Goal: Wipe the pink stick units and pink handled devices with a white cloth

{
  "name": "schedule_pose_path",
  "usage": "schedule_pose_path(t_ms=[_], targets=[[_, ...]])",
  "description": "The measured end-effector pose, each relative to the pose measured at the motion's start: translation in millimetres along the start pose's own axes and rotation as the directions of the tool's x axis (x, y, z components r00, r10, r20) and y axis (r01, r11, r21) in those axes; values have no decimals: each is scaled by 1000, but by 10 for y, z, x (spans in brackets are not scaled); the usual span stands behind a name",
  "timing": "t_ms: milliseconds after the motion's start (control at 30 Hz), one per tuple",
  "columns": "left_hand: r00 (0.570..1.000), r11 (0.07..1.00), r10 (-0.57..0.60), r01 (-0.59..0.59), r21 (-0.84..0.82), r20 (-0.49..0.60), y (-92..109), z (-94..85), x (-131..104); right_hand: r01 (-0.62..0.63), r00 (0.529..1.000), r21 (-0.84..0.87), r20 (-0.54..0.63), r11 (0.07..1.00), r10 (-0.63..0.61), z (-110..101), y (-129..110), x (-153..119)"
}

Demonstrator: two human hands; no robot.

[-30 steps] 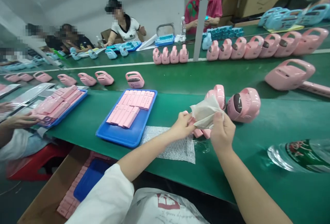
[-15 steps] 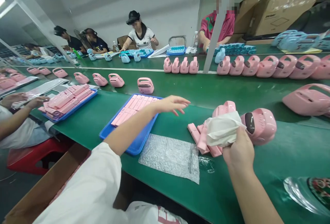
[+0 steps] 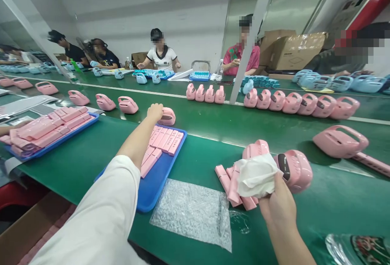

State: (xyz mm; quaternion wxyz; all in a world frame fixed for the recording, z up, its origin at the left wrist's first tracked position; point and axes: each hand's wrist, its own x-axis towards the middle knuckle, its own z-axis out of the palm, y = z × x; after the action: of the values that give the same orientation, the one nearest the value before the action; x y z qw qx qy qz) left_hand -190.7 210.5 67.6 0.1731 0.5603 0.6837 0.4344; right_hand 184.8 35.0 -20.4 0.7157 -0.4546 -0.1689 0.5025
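Note:
Stretched out over the blue tray, my left hand (image 3: 155, 111) has its fingers curled against the left end of a pink handled plastic casing (image 3: 168, 117); part of the grip is hidden. My right hand (image 3: 278, 200) pinches a crumpled white cloth (image 3: 257, 175), possibly tissue. Beneath and beside the cloth lie several long pink plastic pieces (image 3: 223, 177). Two more pink casings stand just behind it, one with a dark window (image 3: 295, 170). Pink strips (image 3: 167, 140) fill the far part of the blue tray (image 3: 155, 190).
Bubble wrap (image 3: 195, 212) lies at the table's front. Another tray (image 3: 88, 120) piled with pink parts is on the left. Pink casings (image 3: 292, 103) line the belt; a larger-looking one (image 3: 339, 141) lies right. A clear bottle (image 3: 338, 250) is lower right. People sit opposite.
My left hand has reached forward and left, from over the tray's right side to the pink casing behind it. The right hand keeps the cloth. The view has turned right.

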Motion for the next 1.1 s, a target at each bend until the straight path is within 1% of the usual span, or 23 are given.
schedule_pose_path(t_ms=[67, 167, 233, 267, 333, 400, 433, 500, 533, 567, 600, 633, 667, 700, 733, 767, 800, 833, 867, 933, 1033, 1067, 1100], targets=[[1000, 999, 21, -21, 39, 20, 110, -33, 15, -5, 1000, 5, -3, 1000, 5, 1, 4, 9], [998, 994, 55, -58, 94, 35, 371, -132, -9, 3, 999, 4, -35, 1000, -3, 14, 10, -2], [996, 989, 88, -91, 118, 34, 552, -204, -137, 9, 999, 5, -54, 1000, -9, 34, 11, -29], [994, 986, 103, -107, 126, 37, 631, -231, -250, 8, 999, 9, -53, 1000, -8, 47, 10, -46], [989, 986, 125, -133, 100, 81, 748, -253, -571, 4, 999, 19, -54, 1000, -3, 76, 8, -85], [976, 992, 122, -125, 1, 182, 801, -217, -983, 29, 998, 12, -58, 999, -29, 99, 10, -117], [967, 994, 103, -92, -57, 234, 802, -179, -1201, 64, 997, 2, -54, 998, -63, 104, 15, -130], [949, 987, 55, -5, -160, 311, 761, -73, -1615, 181, 983, -35, -27, 983, -182, 91, 36, -153], [941, 978, 26, 45, -202, 336, 723, -11, -1796, 261, 965, -72, 0, 963, -261, 75, 52, -168], [934, 965, 1, 92, -244, 357, 680, 54, -1953, 349, 937, -136, 36, 927, -347, 54, 70, -187], [927, 950, -24, 138, -281, 374, 634, 117, -2083, 445, 895, -226, 89, 866, -437, 32, 92, -210], [922, 936, -46, 174, -306, 384, 589, 179, -2187, 551, 834, -322, 172, 770, -524, 14, 117, -238], [918, 927, -63, 199, -318, 391, 549, 237, -2266, 661, 749, -392, 289, 640, -597, 3, 146, -270], [917, 925, -72, 208, -318, 391, 516, 288, -2323, 766, 640, -416, 430, 490, -637, 3, 180, -304], [918, 926, -75, 209, -314, 389, 490, 334, -2363, 855, 517, -387, 572, 346, -637, 14, 222, -341], [920, 928, -71, 203, -312, 386, 471, 371, -2387, 918, 395, -323, 691, 230, -606, 36, 271, -382], [922, 929, -63, 194, -314, 382, 459, 401, -2401, 956, 291, -252, 781, 149, -552, 65, 325, -427], [924, 926, -59, 191, -325, 377, 451, 424, -2407, 977, 213, -192, 843, 94, -494, 97, 384, -479], [925, 919, -56, 194, -342, 376, 446, 440, -2406, 988, 156, -149, 883, 51, -442, 129, 442, -536], [929, 907, -48, 194, -375, 366, 439, 461, -2393, 997, 62, -74, 927, -16, -369, 178, 544, -662], [938, 922, 11, 124, -367, 345, 426, 483, -2360, 994, -104, 92, 966, -60, -236, 201, 624, -803], [941, 930, 41, 86, -356, 336, 423, 491, -2348, 990, -140, 132, 971, -54, -194, 200, 631, -817], [941, 936, 66, 57, -349, 331, 420, 500, -2335, 989, -150, 145, 973, -41, -175, 199, 632, -811]])
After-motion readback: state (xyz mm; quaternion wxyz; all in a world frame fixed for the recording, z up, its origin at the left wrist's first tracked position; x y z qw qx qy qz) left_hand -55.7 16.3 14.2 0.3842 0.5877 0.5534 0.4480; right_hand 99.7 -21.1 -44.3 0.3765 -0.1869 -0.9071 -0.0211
